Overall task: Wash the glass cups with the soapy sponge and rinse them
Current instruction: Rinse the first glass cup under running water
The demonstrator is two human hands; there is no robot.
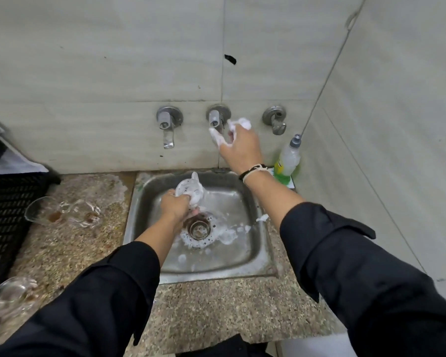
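Note:
My left hand [174,206] grips a foam-covered glass cup [191,190] tilted over the steel sink [264,256], above the drain [198,229]. My right hand [238,145], coated in white foam, is raised at the middle wall tap [215,117]. Its thumb is just under the lever and its fingers curl beside it. Whether it grips the tap is unclear. No sponge is visible. Two dirty glass cups [43,210] [86,213] with brown dregs lie on the counter left of the sink. A third glass cup [12,296] lies at the lower left.
A black plastic crate [5,210] stands at the left edge. A dish-soap bottle [289,158] stands in the corner right of the sink. A left tap [168,124] and a right valve [276,119] flank the middle one. Foam lies around the drain. The speckled counter [216,310] runs in front.

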